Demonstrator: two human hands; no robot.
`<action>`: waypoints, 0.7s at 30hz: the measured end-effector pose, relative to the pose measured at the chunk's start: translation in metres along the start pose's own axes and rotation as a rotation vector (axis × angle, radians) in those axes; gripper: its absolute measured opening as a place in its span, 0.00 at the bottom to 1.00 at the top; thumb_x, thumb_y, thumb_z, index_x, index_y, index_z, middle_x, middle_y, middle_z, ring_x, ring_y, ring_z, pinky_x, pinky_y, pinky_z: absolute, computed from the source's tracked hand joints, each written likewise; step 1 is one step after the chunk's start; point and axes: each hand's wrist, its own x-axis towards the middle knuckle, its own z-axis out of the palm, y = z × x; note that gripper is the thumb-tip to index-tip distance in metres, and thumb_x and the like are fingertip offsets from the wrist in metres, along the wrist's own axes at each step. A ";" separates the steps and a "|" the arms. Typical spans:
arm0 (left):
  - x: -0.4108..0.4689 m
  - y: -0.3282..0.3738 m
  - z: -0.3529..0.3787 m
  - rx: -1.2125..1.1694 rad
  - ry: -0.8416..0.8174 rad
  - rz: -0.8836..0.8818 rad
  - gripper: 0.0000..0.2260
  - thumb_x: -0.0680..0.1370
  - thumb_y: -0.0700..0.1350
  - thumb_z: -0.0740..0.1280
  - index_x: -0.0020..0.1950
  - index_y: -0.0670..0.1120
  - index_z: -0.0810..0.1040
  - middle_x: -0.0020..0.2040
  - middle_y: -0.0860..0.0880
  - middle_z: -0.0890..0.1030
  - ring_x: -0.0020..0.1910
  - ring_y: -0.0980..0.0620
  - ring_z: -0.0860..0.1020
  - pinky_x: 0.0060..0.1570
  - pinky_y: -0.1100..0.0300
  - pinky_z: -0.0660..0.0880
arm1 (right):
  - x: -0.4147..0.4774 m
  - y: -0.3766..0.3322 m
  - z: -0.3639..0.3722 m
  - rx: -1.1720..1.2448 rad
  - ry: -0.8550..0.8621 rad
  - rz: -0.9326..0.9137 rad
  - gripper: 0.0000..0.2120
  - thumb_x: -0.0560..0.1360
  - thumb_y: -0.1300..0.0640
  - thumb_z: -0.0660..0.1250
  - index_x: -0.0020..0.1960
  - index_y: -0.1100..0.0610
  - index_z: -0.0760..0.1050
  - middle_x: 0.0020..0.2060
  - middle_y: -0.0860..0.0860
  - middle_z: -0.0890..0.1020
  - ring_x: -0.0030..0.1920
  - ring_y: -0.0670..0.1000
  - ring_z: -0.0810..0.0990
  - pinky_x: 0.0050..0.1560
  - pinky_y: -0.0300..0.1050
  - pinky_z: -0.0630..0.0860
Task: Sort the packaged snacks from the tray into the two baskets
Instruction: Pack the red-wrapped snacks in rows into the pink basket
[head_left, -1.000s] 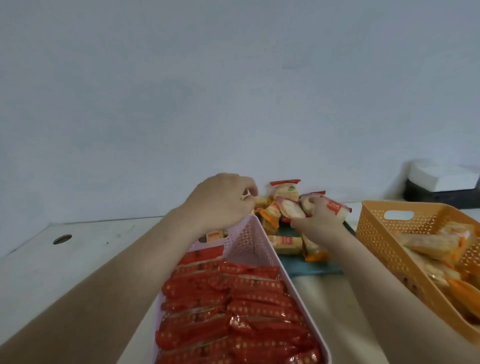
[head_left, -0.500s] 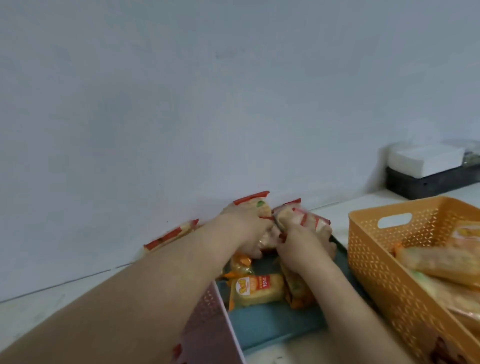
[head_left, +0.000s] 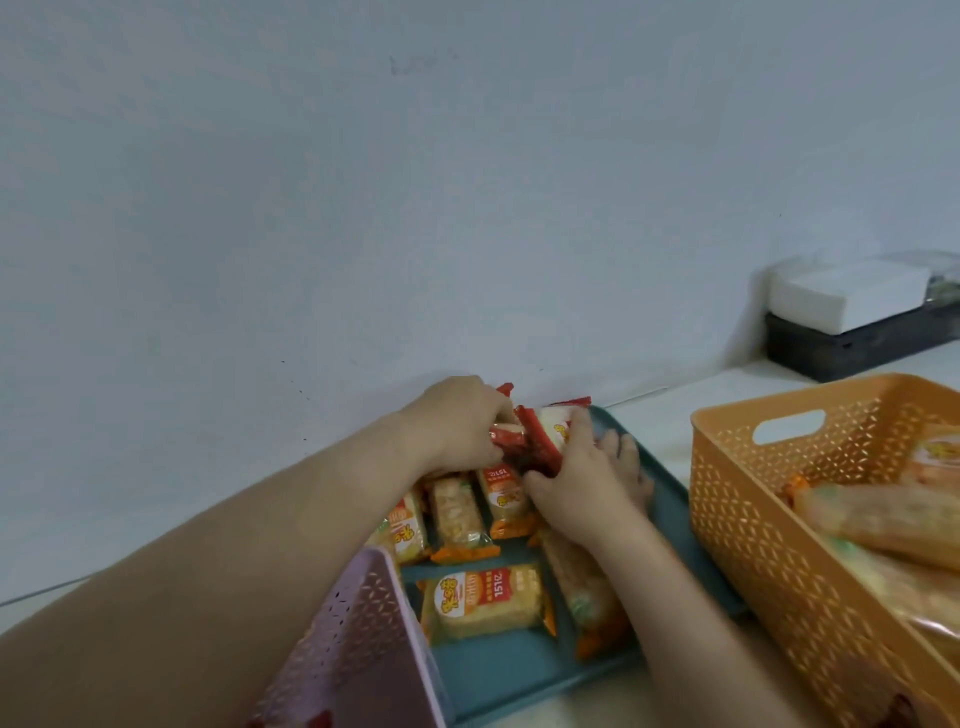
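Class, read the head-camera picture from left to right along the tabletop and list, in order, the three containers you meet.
pink perforated plastic basket → teal flat plastic tray → orange perforated plastic basket

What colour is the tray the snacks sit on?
The tray is dark teal, seen best in the head view.

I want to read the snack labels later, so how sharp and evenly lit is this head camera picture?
Head view: soft, even light, no glare; the orange-labelled packet on the teal tray looks fairly sharp; the red packets gripped by the left hand and right hand are blurred.
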 end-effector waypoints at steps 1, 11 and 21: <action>0.000 0.000 -0.001 -0.005 -0.005 -0.013 0.14 0.71 0.51 0.70 0.56 0.55 0.80 0.47 0.52 0.79 0.50 0.49 0.77 0.47 0.55 0.74 | 0.001 0.001 -0.001 0.022 -0.010 -0.011 0.38 0.71 0.43 0.64 0.76 0.48 0.51 0.72 0.55 0.65 0.74 0.60 0.58 0.69 0.61 0.59; -0.021 0.002 -0.023 -0.887 0.288 -0.153 0.13 0.72 0.43 0.73 0.55 0.51 0.80 0.52 0.50 0.81 0.51 0.53 0.79 0.52 0.57 0.78 | -0.004 -0.028 -0.023 1.244 0.046 0.013 0.24 0.71 0.62 0.68 0.64 0.52 0.67 0.51 0.51 0.77 0.45 0.47 0.79 0.42 0.41 0.75; -0.148 -0.013 -0.089 -1.514 0.628 -0.160 0.14 0.70 0.33 0.72 0.53 0.45 0.80 0.47 0.44 0.83 0.44 0.47 0.83 0.43 0.53 0.81 | -0.068 -0.089 -0.078 1.594 -0.524 -0.123 0.15 0.76 0.49 0.65 0.60 0.54 0.80 0.57 0.55 0.82 0.58 0.59 0.80 0.52 0.54 0.72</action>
